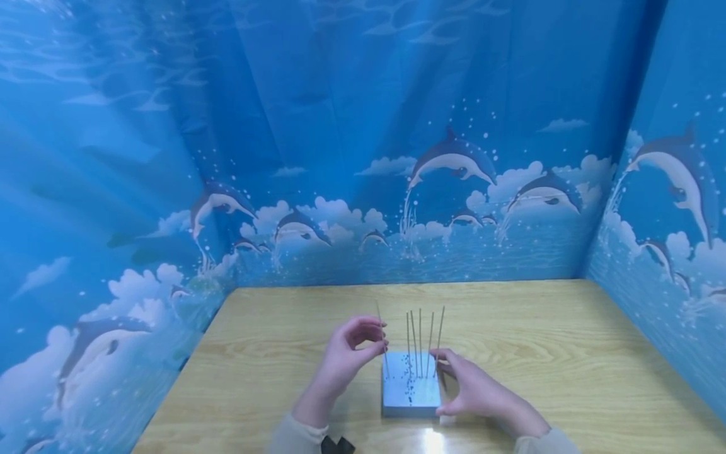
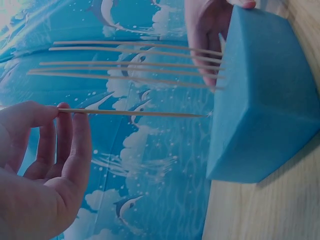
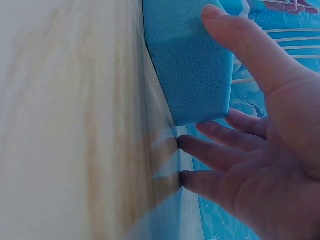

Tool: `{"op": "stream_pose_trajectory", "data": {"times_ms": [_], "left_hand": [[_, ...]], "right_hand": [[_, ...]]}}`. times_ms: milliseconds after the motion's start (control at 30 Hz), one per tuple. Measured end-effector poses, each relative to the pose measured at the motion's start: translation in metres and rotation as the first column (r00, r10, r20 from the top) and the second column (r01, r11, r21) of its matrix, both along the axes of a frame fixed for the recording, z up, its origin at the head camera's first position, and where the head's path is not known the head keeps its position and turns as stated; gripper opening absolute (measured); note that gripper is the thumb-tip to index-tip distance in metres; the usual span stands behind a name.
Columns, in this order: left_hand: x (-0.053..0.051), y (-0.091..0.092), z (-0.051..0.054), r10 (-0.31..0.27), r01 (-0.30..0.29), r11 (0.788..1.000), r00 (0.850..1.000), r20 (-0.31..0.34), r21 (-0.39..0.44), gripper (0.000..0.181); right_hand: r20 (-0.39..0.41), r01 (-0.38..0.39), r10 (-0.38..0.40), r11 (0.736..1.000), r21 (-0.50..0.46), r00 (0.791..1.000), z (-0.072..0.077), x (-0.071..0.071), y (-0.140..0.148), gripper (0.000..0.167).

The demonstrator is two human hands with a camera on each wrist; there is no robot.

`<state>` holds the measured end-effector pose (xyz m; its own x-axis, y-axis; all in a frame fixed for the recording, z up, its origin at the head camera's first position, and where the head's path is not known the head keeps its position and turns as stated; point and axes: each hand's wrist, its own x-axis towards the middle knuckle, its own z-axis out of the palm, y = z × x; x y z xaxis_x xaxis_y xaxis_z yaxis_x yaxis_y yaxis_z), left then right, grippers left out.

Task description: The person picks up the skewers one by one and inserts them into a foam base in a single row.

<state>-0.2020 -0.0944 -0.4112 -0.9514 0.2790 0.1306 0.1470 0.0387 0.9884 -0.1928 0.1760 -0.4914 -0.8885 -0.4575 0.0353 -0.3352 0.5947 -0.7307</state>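
Observation:
A light blue foam block (image 1: 420,398) sits on the table, its top dotted with small dark holes in a rough line. Several thin wooden skewers (image 1: 420,334) stand in its right part, some leaning slightly. Between thumb and fingertips my left hand (image 1: 351,353) pinches another skewer (image 2: 150,114) near its upper end. That skewer's pointed tip meets the block's top on the left side; whether it has sunk in, I cannot tell. My right hand (image 1: 473,386) grips the block's right side, the thumb at the near corner and fingers (image 3: 240,137) around the far side.
The wood-grain table (image 1: 272,353) extends around the block on all sides. Blue curtains (image 1: 317,126) printed with dolphins and clouds enclose its back and sides. A black object (image 1: 337,446) shows at the left wrist.

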Motion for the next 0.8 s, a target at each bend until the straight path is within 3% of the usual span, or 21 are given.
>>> {"op": "stream_pose_trajectory", "data": {"times_ms": [300,800], "left_hand": [[-0.001,0.01,-0.002,0.019,-0.019,1.0,0.999,-0.033,-0.009,0.034],[-0.001,0.018,-0.007,0.024,-0.026,0.998,0.999,-0.035,-0.055,0.027]], "right_hand": [[-0.014,-0.003,0.004,1.0,0.006,1.0,0.002,0.0,0.0,0.109],[0.012,0.008,-0.008,1.0,-0.005,1.0,0.001,0.0,0.0,0.108]]}}
